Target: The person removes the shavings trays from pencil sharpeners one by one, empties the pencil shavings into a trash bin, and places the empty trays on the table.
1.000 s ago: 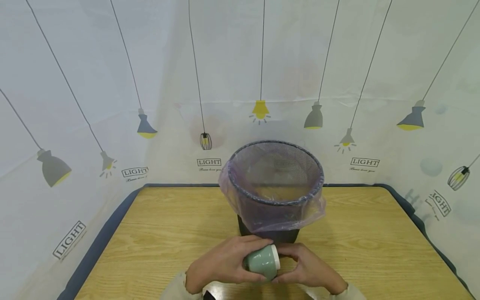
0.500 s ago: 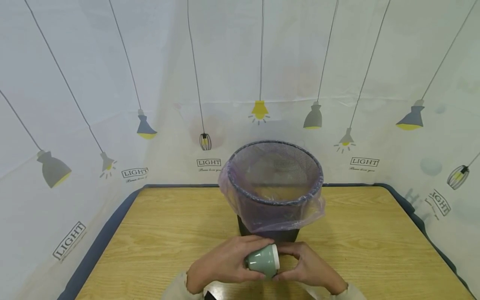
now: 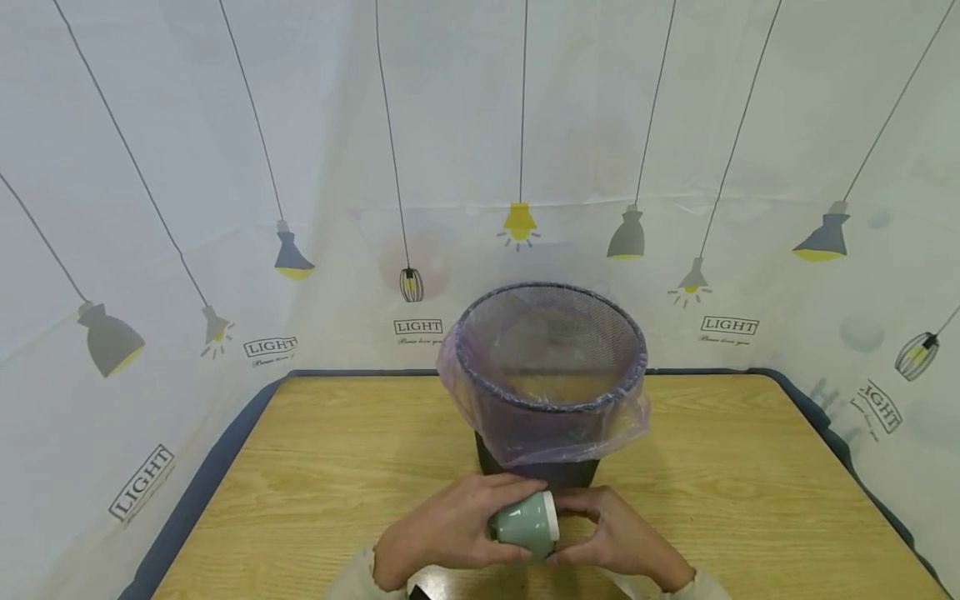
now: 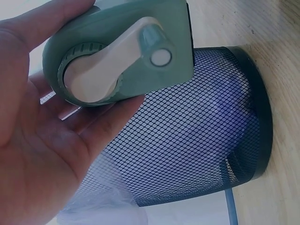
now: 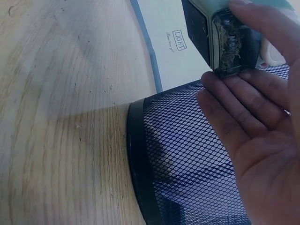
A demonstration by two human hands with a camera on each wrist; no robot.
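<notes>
Near the bin (image 3: 573, 473), both hands' (image 3: 446, 529) (image 3: 626, 537) fingers (image 3: 521, 488) grip an upright sharpener (image 3: 524, 527), white rim (image 3: 552, 515) rightward.

Sharpener (image 4: 123, 50) near both wrist cameras

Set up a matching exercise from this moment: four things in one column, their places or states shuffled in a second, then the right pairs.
Things
1. glossy green hand-cranked device
2. black round wire-mesh bin
3. translucent purple plastic bag
4. dark see-through compartment on the device

Places and states
A. folded down over the outside of the bin
B. held between the left hand and the right hand
C. showing brownish bits, like shavings, inside
D. standing on the wooden table, beyond both hands

Pairs: 1-B, 2-D, 3-A, 4-C
</notes>
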